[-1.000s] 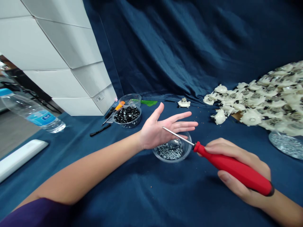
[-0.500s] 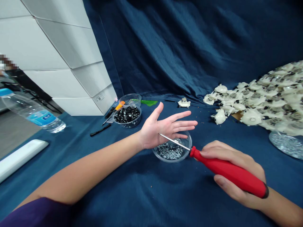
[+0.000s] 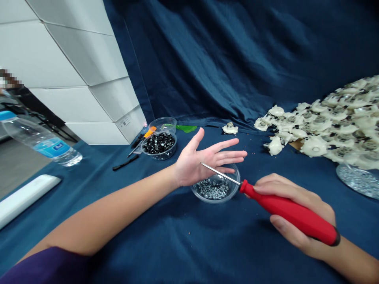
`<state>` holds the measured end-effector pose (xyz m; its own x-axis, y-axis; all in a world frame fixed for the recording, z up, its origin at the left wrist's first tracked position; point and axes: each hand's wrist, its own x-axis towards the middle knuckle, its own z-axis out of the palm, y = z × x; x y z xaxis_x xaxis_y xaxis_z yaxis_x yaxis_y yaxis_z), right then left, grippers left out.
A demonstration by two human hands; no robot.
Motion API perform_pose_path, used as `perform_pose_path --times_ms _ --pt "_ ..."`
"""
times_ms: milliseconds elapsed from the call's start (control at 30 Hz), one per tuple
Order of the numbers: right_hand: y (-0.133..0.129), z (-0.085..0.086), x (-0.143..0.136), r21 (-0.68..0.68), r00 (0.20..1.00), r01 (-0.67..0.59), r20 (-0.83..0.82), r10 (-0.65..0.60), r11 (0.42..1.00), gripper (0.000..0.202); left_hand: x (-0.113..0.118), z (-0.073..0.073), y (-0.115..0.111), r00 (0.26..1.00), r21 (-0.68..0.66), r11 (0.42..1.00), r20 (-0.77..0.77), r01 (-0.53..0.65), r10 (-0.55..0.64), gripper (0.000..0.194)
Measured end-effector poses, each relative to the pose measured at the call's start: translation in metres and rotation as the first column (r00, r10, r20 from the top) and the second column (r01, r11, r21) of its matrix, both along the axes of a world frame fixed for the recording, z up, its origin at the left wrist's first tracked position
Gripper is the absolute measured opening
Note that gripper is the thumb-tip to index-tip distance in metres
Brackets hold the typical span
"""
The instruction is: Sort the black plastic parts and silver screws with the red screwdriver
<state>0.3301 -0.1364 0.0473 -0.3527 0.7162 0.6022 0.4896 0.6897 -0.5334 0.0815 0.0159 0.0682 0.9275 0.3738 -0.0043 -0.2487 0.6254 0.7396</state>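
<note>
My left hand (image 3: 201, 157) is stretched out flat, palm up and fingers apart, with nothing in it. In my right hand (image 3: 308, 221) is a screwdriver (image 3: 290, 209) with a red handle and a thin metal shaft. The shaft points left, and its tip lies over my left palm; whether it touches the skin I cannot tell. Below both hands stands a clear round bowl of silver screws (image 3: 214, 189), partly covered by my left hand and the shaft. Behind my left wrist sits another clear bowl, filled with dark screws (image 3: 160, 144).
Cream plastic housings (image 3: 315, 146) are heaped at the right, beside a tray of small silver parts (image 3: 359, 179). One more housing (image 3: 230, 128) stands near the curtain. White boxes (image 3: 103, 106), a water bottle (image 3: 50, 144), a white bar (image 3: 26, 199) and a black brush (image 3: 126, 162) are at left.
My right hand has shifted slightly to the right with the screwdriver, and its tip has moved a little up and right across my left palm. My left hand has stayed still.
</note>
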Motion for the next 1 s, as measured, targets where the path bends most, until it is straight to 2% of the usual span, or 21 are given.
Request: perform_pose_path --times_ms 167,333,1000 --pt "-0.0037 0.0014 -0.0015 -0.033 0.995 0.084 -0.053 -0.086 0.996 0.043 -0.0011 -0.0011 0.0005 1.0 -0.003 1.0 0.01 0.01 -0.01 0.1" --pt "-0.0031 0.0002 0.0 0.002 0.997 0.056 -0.048 -0.056 0.998 0.043 -0.0015 -0.0004 -0.0004 1.0 -0.009 1.0 0.011 0.011 -0.01 0.099" --pt "-0.0028 -0.0026 -0.0018 -0.033 0.997 0.043 -0.064 -0.045 0.998 0.044 0.0005 -0.0007 -0.001 1.0 0.021 1.0 -0.023 -0.012 0.012 0.101"
